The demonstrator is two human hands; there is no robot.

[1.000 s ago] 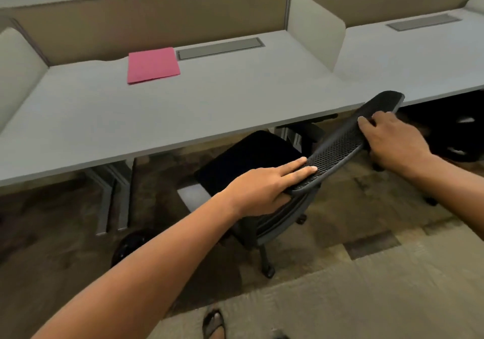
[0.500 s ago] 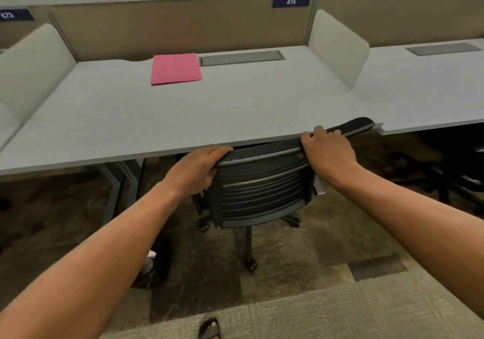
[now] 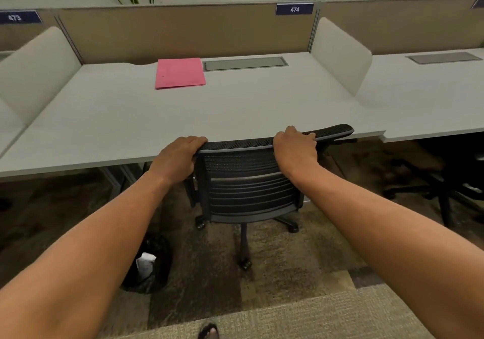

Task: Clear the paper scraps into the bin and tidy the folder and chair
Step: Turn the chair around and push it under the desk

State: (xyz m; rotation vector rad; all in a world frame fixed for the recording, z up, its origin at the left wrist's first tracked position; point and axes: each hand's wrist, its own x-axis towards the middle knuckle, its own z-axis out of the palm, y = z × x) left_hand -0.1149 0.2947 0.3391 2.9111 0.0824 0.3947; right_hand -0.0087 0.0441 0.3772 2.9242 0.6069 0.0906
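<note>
A black mesh office chair (image 3: 248, 189) stands with its backrest against the front edge of the grey desk (image 3: 125, 129), its seat hidden under the desk. My left hand (image 3: 178, 159) grips the backrest's top left corner. My right hand (image 3: 294, 148) grips the top rim further right. A pink folder (image 3: 179, 73) lies flat at the back of the desk, next to a grey cable hatch (image 3: 245, 63). A black mesh bin (image 3: 150, 262) stands on the floor under my left forearm, with white paper scraps (image 3: 144, 264) inside it.
Beige side dividers (image 3: 340, 55) flank the desk, with a tan back panel behind it. A second dark chair (image 3: 450, 181) stands under the neighbouring desk to the right. Desk legs (image 3: 117, 178) stand left of the chair. My sandalled foot (image 3: 208, 332) shows at the bottom edge.
The chair has swung from angled to square with the desk and slid in under it. Both hands stayed on the backrest's top rim.
</note>
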